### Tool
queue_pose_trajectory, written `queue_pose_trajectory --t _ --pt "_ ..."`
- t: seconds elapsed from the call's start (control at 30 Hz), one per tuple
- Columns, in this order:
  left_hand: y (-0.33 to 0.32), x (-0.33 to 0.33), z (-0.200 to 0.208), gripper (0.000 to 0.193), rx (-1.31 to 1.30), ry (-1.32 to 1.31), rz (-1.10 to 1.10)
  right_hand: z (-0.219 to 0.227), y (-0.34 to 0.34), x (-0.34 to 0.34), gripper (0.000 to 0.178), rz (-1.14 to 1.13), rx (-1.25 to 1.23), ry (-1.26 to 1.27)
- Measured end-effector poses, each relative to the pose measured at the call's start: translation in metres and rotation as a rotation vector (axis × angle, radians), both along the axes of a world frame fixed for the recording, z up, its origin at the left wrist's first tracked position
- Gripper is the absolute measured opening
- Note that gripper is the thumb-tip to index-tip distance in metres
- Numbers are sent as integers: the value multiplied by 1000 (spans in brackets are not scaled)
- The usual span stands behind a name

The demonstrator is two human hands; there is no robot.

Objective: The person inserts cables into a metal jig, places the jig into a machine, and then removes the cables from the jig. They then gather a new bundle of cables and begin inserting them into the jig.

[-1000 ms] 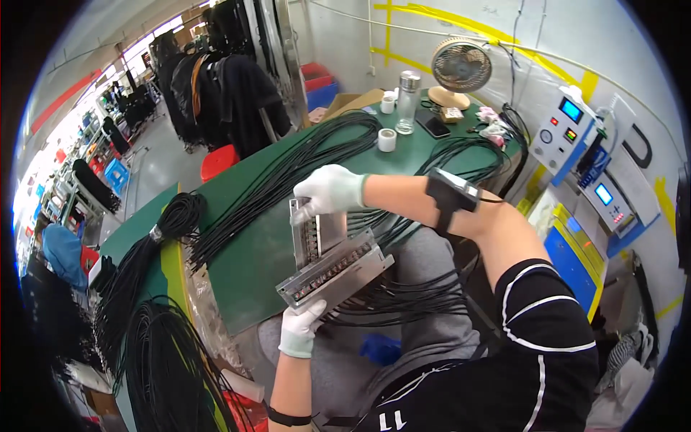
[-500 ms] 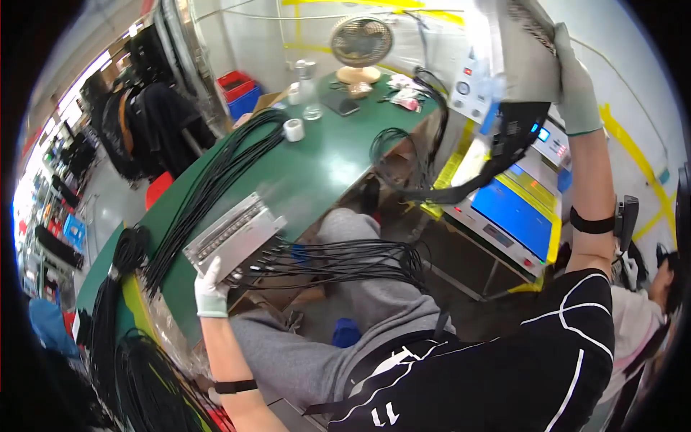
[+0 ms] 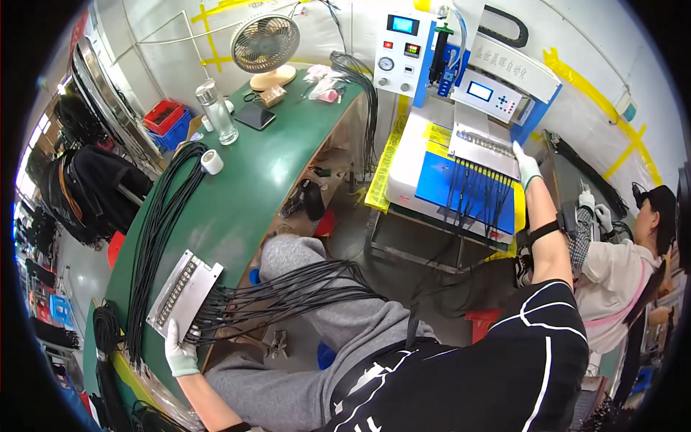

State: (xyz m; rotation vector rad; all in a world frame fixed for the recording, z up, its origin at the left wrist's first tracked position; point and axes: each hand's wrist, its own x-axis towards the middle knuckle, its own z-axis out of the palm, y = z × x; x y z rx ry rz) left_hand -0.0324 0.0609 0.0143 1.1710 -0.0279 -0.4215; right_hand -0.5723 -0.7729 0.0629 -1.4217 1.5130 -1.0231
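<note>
My left hand (image 3: 180, 354), in a white glove, grips the lower end of a silver metal fixture (image 3: 188, 291) at the green table's near edge. Black cables (image 3: 288, 297) run from that fixture across my lap. At the right, my gloved right hand (image 3: 527, 167) holds the right end of a second metal fixture (image 3: 484, 149), which sits on the bed of a benchtop dispensing machine (image 3: 471, 65). Black cables with yellowish ends (image 3: 479, 189) hang from this fixture over the machine's blue plate (image 3: 432, 180). The fingertips of my right hand are partly hidden.
On the green table (image 3: 252, 187) stand a fan (image 3: 266, 47), a glass bottle (image 3: 217, 115), a white roll (image 3: 211, 162), a phone (image 3: 255, 117) and a long cable bundle (image 3: 162, 223). A co-worker (image 3: 612, 281) sits at the right, hands at another bench.
My right hand has come down from high at the right, bringing the second fixture onto the machine bed. My left hand keeps its fixture at the table edge. The view has shifted.
</note>
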Motion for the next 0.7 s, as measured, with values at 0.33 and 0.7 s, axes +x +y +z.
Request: queue_pose_trajectory --t 0.33,0.7 --pt "-19 -19 22 43 67 -7 88 -117 -72 -13 84 53 45 124" --pt "3 1 -1 45 61 61 13 -110 -57 -27 66 61 -385 469"
